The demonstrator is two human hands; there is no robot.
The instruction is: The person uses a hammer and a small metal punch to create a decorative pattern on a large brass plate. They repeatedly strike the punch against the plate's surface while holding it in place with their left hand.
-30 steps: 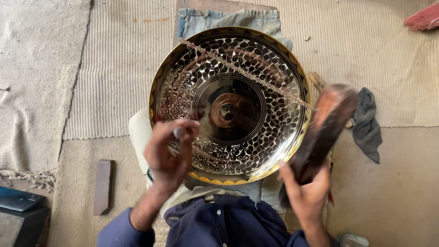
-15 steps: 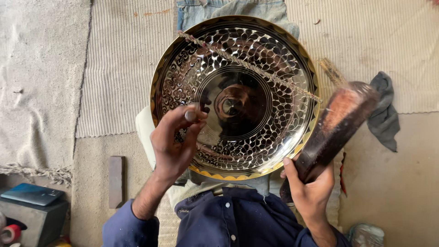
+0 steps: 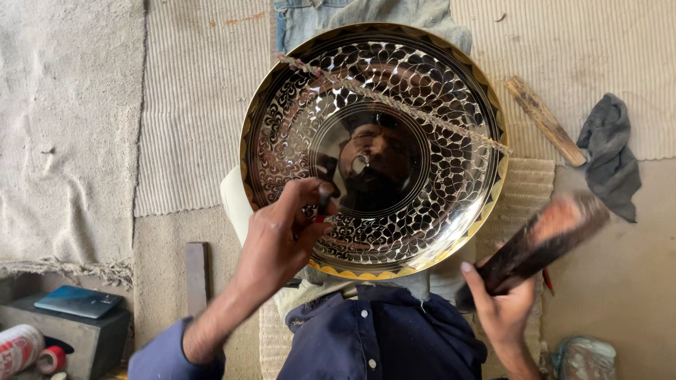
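A large round brass tray (image 3: 451,77) with an engraved leaf pattern and a mirror-like centre rests on my lap. My left hand (image 3: 282,236) pinches a small metal punch (image 3: 325,199) upright against the tray's lower left part. My right hand (image 3: 501,309) grips a dark wooden mallet (image 3: 539,243), raised to the right of the tray and blurred by motion. A thin twig-like cord (image 3: 394,102) lies across the tray's upper face.
A wooden stick (image 3: 544,119) and a grey rag (image 3: 609,155) lie on the mat at the right. A small dark block (image 3: 197,276) sits at the left. A phone (image 3: 77,301) rests on a box at bottom left, beside tape rolls (image 3: 49,359).
The mallet has swung down and to the right, away from the tray. My left hand has shifted the punch slightly lower on the tray. The view has shifted.
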